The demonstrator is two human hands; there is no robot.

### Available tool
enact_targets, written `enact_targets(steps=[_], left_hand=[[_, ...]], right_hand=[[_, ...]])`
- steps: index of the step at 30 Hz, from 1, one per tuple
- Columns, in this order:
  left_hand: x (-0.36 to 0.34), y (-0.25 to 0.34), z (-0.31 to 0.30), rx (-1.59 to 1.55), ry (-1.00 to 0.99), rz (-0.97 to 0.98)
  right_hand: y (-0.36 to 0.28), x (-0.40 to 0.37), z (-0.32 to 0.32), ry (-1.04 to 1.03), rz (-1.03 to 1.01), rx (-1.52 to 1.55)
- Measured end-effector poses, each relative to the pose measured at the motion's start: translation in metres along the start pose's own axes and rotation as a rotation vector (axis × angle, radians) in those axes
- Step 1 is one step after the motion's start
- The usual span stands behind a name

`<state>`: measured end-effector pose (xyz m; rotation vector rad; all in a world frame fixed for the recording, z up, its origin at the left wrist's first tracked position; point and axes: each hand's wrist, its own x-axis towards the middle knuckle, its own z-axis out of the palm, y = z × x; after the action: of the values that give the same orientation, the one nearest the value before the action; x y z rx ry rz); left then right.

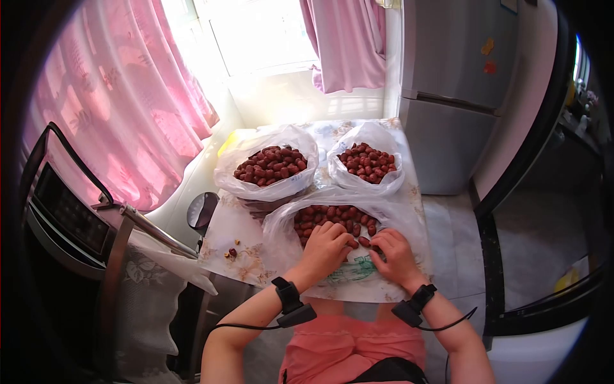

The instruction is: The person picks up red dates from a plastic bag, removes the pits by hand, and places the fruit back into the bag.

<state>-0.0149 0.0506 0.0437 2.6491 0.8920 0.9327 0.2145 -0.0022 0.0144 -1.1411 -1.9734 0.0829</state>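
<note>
A clear plastic bag (279, 246) lies spread open at the table's near side, with many red dates (329, 214) inside. Over its front part, my left hand (327, 248) is curled, thumb and fingers closed around a red date (352, 244). Just right of it another red date (364, 241) lies by the fingertips of my right hand (398, 256). That hand is bent, its thumb apart from the fingers, and I see nothing held between them. Green print (355, 269) shows on the plastic between the hands.
Two more plastic bags of red dates stand behind, one at the left (233, 176) and one at the right (388, 187). Date scraps (232, 252) lie on the patterned tablecloth (246, 272). A grey fridge (441, 141) stands behind right; a dark appliance (70, 211) is at left.
</note>
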Motion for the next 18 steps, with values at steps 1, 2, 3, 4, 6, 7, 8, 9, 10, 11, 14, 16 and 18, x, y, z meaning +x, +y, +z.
enact_targets(steps=[1, 2, 3, 4, 6, 7, 8, 9, 10, 11, 14, 16, 18], left_hand=[[0.002, 0.002, 0.004, 0.078, -0.009, -0.035], [0.003, 0.0, 0.009, 0.074, -0.005, -0.037], [0.004, -0.004, 0.014, 0.095, -0.02, -0.039], [0.005, -0.006, 0.019, 0.116, -0.036, -0.039], [0.004, -0.006, 0.019, 0.068, 0.002, -0.043], [0.003, -0.006, 0.018, 0.024, 0.035, -0.047], [0.0, -0.006, 0.017, 0.023, 0.032, -0.045], [-0.006, -0.005, 0.017, -0.103, 0.06, -0.095], [-0.012, -0.005, 0.016, -0.228, 0.086, -0.147], [-0.016, 0.0, 0.013, -0.224, 0.082, -0.153], [-0.026, 0.015, 0.008, -0.405, 0.16, -0.284], [-0.034, 0.019, 0.013, -0.515, 0.183, -0.409], [-0.038, 0.02, 0.018, -0.549, 0.209, -0.428]], right_hand=[[0.001, -0.001, 0.001, -0.004, 0.001, 0.002], [0.002, -0.001, 0.002, -0.008, 0.0, 0.004], [0.003, -0.001, 0.003, -0.013, -0.001, 0.001], [0.003, -0.002, 0.003, -0.008, -0.002, 0.002], [0.003, -0.001, 0.002, -0.003, 0.001, -0.002], [0.002, -0.001, 0.001, -0.005, 0.007, -0.002], [0.001, -0.001, 0.001, -0.006, 0.013, 0.0], [0.001, -0.001, 0.0, -0.004, 0.014, 0.002], [0.001, -0.001, 0.0, -0.001, 0.014, 0.004], [0.001, -0.001, 0.002, 0.001, 0.014, 0.009], [0.001, -0.001, 0.002, -0.001, 0.016, 0.011], [0.001, 0.0, 0.002, -0.006, 0.015, 0.012], [0.002, -0.001, 0.002, -0.011, 0.014, 0.009]])
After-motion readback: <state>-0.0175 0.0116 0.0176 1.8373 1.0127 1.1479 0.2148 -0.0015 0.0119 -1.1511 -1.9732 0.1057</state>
